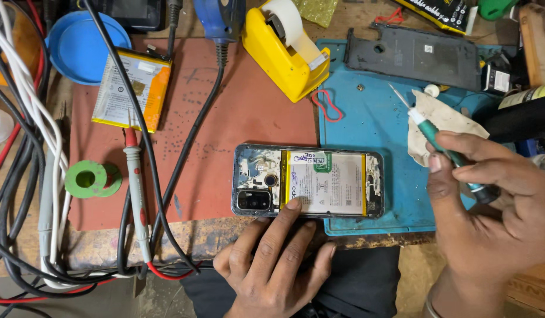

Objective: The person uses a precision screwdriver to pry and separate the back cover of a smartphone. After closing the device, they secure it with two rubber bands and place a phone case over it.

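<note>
While left hand (272, 259) steadies opened phone (307, 181), fingertip on lower edge, right hand (490, 206) fingers pinch teal screwdriver (440, 145), tip raised clear. Step: screw work on exposed back, probably. Next move needs tip lowered onto screw left of fingers.

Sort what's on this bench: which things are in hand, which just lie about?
In hand:
- opened phone, back off, battery showing, left hand pressing on it
- green-handled screwdriver in the right hand

Lying about:
- yellow tape dispenser
- loose battery
- removed back cover
- green tape roll
- red multimeter probe
- blue lid
- cloth
</note>
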